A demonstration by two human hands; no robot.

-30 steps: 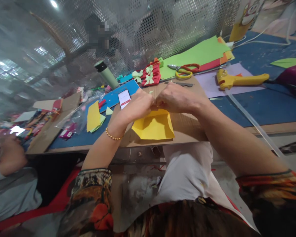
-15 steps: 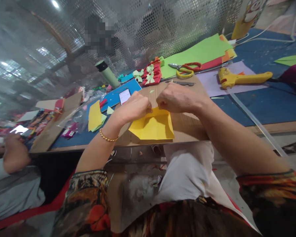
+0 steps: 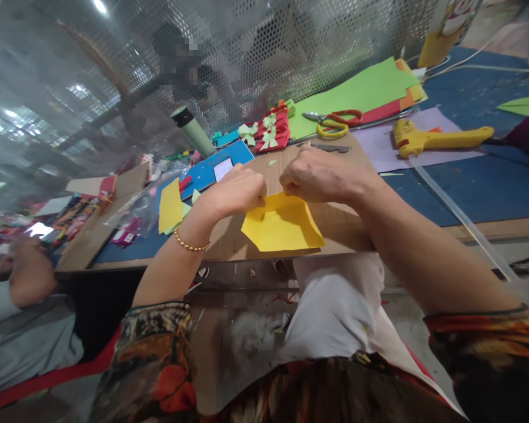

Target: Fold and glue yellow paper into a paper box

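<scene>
A creased sheet of yellow paper [image 3: 284, 226] hangs between my hands over the front edge of a cardboard sheet [image 3: 344, 226]. My left hand [image 3: 240, 187] is closed on its upper left edge, thumb and fingers pinched together. Against its top edge, a little to the right, my right hand [image 3: 311, 173] is closed on it too, knuckles up. The fingertips of both hands are partly hidden. Just beyond my left hand lies a phone [image 3: 223, 169] with a lit screen. A dark blade-like tool [image 3: 332, 148] rests beyond my right hand.
Scissors [image 3: 335, 122] lie on green sheets [image 3: 352, 91]. Right of them is a yellow glue gun [image 3: 436, 140] with a clear glue stick. Red pieces with pale bows [image 3: 271, 132] and a green bottle [image 3: 194, 132] stand at the back. Another person's arm [image 3: 33, 273] is at far left.
The yellow paper has shifted slightly right and turned a little. My left hand has slid a little left along its edge, widening the gap between my hands; my right hand keeps its place.
</scene>
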